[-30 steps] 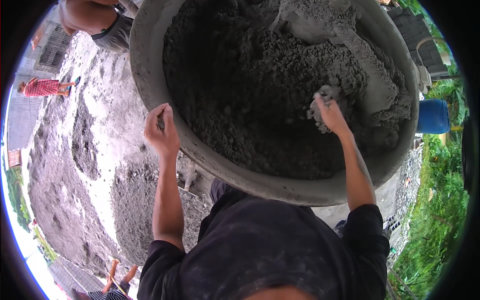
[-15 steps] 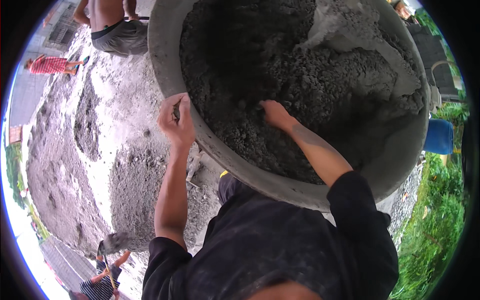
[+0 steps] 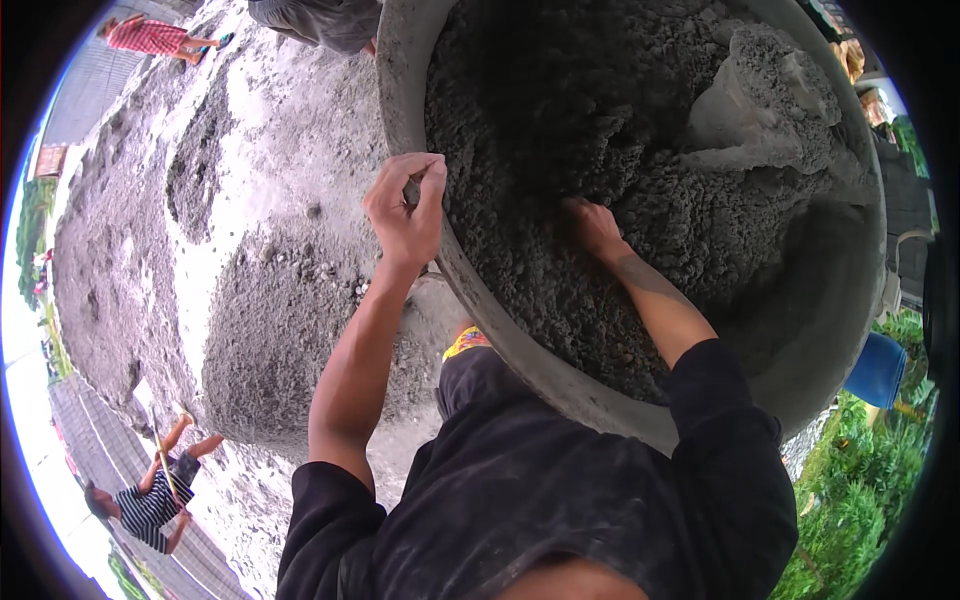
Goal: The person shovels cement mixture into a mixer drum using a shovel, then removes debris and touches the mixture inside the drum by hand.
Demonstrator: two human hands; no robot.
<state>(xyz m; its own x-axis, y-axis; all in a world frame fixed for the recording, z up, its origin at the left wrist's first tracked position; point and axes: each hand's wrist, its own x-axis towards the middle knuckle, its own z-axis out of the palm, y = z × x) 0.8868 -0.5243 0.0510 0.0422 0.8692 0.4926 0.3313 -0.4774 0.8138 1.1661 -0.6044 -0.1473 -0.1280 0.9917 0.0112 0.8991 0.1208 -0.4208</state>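
Ground: a broad spread of grey sand and gravel (image 3: 280,360), sunlit pale in strips, heaped and pitted, filling the left half of the view.
Vessel: one large round drum (image 3: 402,90), grey, thick-rimmed, coated inside; its mouth faces the wearer, who stands close in a dusty black shirt (image 3: 590,490).
Contents: grey mix (image 3: 660,215), lumpy, lying inside the drum, shadowed at upper left; a paler crusted mass at upper right.
Surroundings, right: blue barrel (image 3: 876,371), beside the drum; green plants (image 3: 865,480) below it.
Surroundings, left: person in red checked clothing (image 3: 145,37), far off; person in a striped shirt (image 3: 150,512), holding a long shaft; grey shorts (image 3: 320,22) of another person, near the drum.
Left hand (image 3: 407,210): at the near-left rim, fingers curled toward the thumb around a small gap; whether it grips the rim cannot be told.
Right hand (image 3: 597,228): inside the drum, at the mix, fingertips lost in shadow; whether anything is grasped cannot be told.
Changes: one second ago the right hand was farther right in the drum, with a clump of mix; it has since crossed leftward. The drum sits farther right in view. The left hand remains beside the rim.
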